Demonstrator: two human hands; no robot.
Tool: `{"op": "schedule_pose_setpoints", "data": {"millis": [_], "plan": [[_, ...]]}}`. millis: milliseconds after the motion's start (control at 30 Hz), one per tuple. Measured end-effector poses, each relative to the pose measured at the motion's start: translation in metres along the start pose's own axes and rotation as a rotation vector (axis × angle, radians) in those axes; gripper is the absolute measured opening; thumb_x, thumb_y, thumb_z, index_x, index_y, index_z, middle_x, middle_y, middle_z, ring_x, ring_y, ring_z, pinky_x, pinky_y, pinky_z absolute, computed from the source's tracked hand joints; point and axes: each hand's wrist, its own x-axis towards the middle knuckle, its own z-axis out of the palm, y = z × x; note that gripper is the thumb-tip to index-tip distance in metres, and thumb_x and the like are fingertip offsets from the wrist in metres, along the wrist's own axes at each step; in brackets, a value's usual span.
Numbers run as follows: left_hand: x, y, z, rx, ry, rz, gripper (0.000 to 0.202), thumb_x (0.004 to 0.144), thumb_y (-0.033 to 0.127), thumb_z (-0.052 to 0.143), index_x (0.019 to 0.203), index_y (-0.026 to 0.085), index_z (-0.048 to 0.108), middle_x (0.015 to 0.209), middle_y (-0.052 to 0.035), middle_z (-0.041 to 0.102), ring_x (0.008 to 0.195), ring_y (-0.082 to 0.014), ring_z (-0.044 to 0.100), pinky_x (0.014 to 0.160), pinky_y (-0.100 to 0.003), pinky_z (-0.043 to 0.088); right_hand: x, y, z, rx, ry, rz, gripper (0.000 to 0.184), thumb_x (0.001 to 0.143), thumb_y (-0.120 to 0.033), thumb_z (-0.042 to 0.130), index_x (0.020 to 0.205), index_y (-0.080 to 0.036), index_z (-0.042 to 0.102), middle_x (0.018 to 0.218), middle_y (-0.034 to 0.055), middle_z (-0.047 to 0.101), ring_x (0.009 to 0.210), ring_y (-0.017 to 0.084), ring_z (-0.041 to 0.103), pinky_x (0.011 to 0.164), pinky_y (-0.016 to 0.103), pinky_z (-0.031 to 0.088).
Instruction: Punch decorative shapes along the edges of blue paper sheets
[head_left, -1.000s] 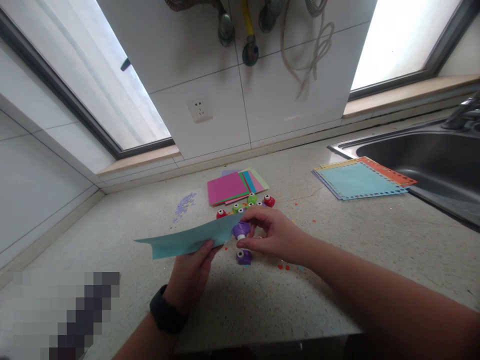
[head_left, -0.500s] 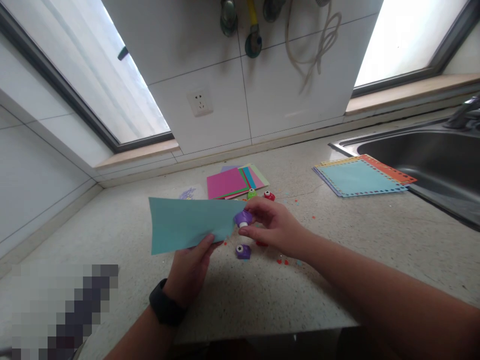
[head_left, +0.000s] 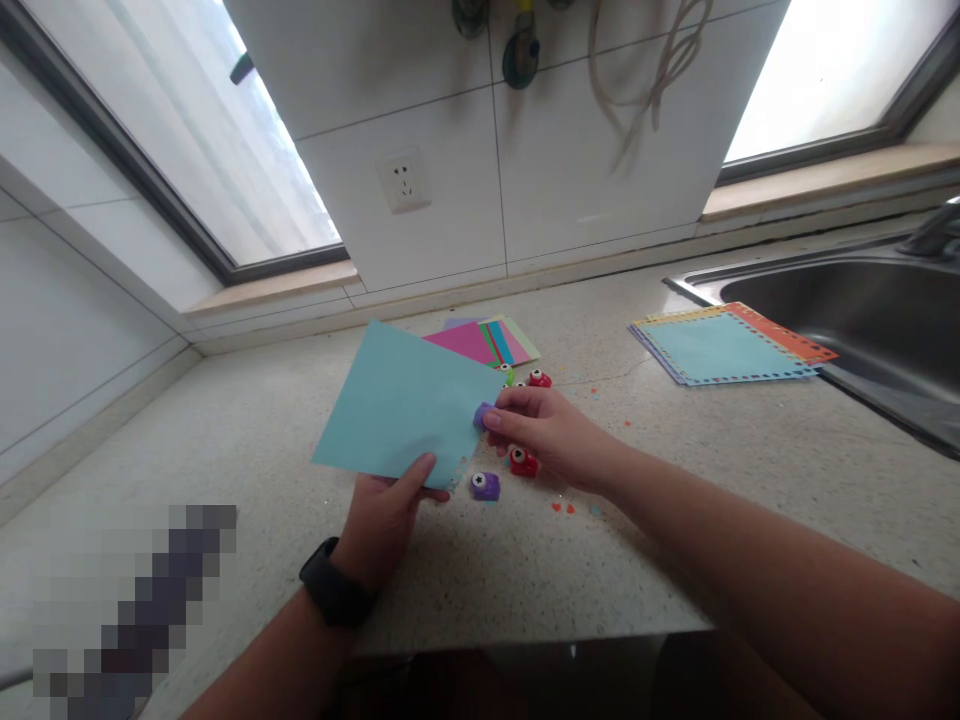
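My left hand [head_left: 397, 505] pinches the lower edge of a light blue sheet of paper [head_left: 409, 400], thumb on top, holding it tilted above the counter. Small holes run along the sheet's lower right edge, close to my thumb. My right hand [head_left: 544, 430] is closed on a purple craft punch [head_left: 482, 415], which sits at the paper's right edge. A second purple punch [head_left: 485, 486] with a star on its white button lies on the counter below. One red punch [head_left: 523, 461] rests under my right hand; another red punch [head_left: 539, 379] and a partly hidden green punch [head_left: 508, 375] are farther back.
Coloured paper sheets [head_left: 465, 344] lie behind the held sheet. To the right, a stack of hole-edged sheets [head_left: 727, 347] overlaps the rim of a steel sink [head_left: 840, 300]. Small red and blue paper bits [head_left: 564, 508] are scattered about. The counter's front edge runs near my forearms.
The blue sheet has tipped so that more of its face shows, its far corner raised. The purple punch in my right hand has turned, its white button no longer showing.
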Motion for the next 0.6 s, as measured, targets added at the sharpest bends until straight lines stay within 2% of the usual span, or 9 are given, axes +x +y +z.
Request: {"op": "schedule_pose_setpoints", "data": {"millis": [100, 300, 600], "plan": [[-0.001, 0.003, 0.0, 0.034, -0.013, 0.008, 0.018, 0.078, 0.029, 0.076, 0.084, 0.016, 0.066, 0.077, 0.0001, 0.071, 0.057, -0.0132, 0.063, 0.052, -0.026, 0.058, -0.001, 0.001, 0.001, -0.002, 0.014, 0.057, 0.036, 0.081, -0.051, 0.075, 0.079, -0.018, 0.063, 0.072, 0.0011, 0.064, 0.062, 0.011, 0.055, 0.054, 0.024, 0.041], [-0.004, 0.008, 0.002, 0.144, -0.016, 0.02, 0.018, 0.079, 0.031, 0.073, 0.076, 0.016, 0.062, 0.055, 0.0046, 0.062, 0.04, -0.0103, 0.053, 0.039, -0.022, 0.046, -0.003, -0.003, 0.004, 0.022, 0.003, 0.115, 0.037, 0.079, -0.052, 0.077, 0.079, -0.018, 0.063, 0.077, 0.003, 0.064, 0.068, 0.012, 0.059, 0.047, 0.021, 0.036], [-0.005, 0.014, 0.006, 0.199, 0.016, 0.057, 0.019, 0.076, 0.029, 0.072, 0.066, 0.018, 0.059, 0.047, 0.0049, 0.059, 0.039, -0.0105, 0.052, 0.039, -0.021, 0.045, -0.006, -0.008, 0.008, -0.012, -0.035, 0.154, 0.034, 0.08, -0.048, 0.077, 0.079, -0.017, 0.063, 0.071, 0.0025, 0.065, 0.054, 0.009, 0.052, 0.043, 0.021, 0.032]]}}
